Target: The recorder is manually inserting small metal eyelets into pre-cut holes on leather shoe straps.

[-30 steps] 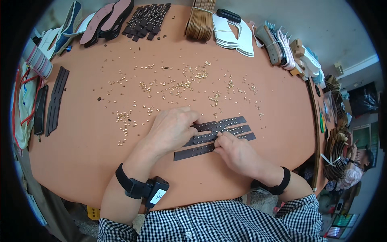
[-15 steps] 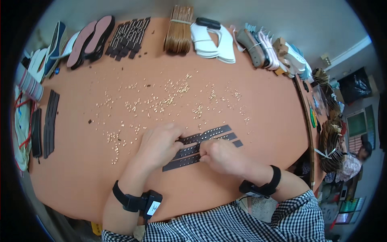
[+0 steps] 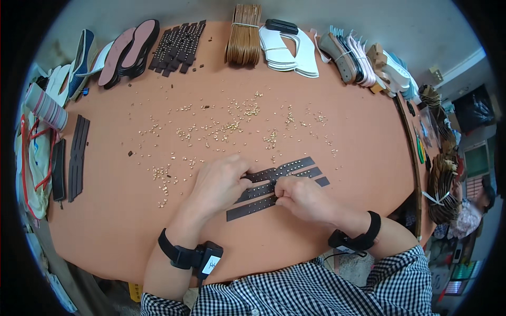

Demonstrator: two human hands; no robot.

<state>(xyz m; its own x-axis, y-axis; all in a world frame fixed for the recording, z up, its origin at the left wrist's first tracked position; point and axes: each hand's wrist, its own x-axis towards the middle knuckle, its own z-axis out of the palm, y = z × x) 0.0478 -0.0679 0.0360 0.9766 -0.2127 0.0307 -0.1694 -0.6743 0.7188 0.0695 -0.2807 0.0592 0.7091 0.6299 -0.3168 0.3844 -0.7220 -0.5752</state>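
Note:
Three dark, flat studded straps [image 3: 295, 167] lie slanted side by side on the table in front of me, dotted with small shiny studs. My left hand [image 3: 221, 181] is curled over the left ends of the upper straps, thumb and forefinger on them. Across the middle of the straps, my right hand [image 3: 303, 195] has its fingers pinched together, thumb toward me. Whatever sits between those fingertips is hidden. Beyond both hands, many loose gold studs [image 3: 232, 126] are scattered over the tabletop.
Along the far edge of the table [image 3: 132, 226] stand shoe soles [image 3: 139, 45], a patch of studded straps [image 3: 179, 47], a bundle of brown strips [image 3: 243, 37], white cut pieces [image 3: 279, 52] and bundled shoe parts [image 3: 342, 58]. Plain dark straps [image 3: 79, 158] and a striped cup [image 3: 46, 107] are at left.
The whole view has shifted, so the table appears farther right. My right thumb shows more clearly beside the pinched fingers. The left hand keeps its place on the straps.

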